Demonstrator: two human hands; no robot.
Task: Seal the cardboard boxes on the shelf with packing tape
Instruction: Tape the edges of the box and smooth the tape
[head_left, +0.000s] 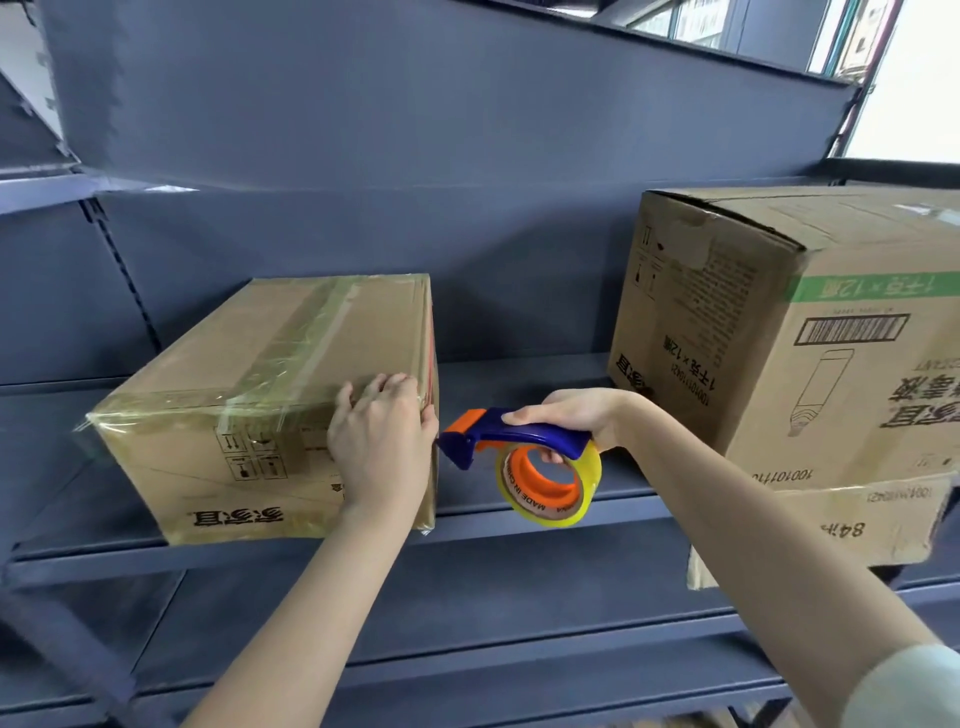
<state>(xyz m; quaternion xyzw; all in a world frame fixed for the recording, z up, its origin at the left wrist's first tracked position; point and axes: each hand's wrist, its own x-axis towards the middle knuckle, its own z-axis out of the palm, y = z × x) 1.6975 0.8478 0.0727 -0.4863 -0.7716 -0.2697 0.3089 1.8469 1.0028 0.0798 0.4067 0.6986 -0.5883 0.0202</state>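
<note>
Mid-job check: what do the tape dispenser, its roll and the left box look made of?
Tape dispenser: glossy moulded plastic by its sheen, blue handle, orange parts. Roll: clear yellowish film, likely plastic, on an orange core. Left box: matte brown cardboard, with shiny, wrinkled clear tape across its top and edges.

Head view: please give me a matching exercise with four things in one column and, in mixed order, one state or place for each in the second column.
Column one:
1. left hand
2. right hand
3. smaller box
4. larger box

Column two:
A. has a flap hanging loose at its bottom
B. has clear tape over its top
C. grips the tape dispenser
D. rests on the smaller box's front

Pairs: 1-D, 2-C, 3-B, 4-A.
</note>
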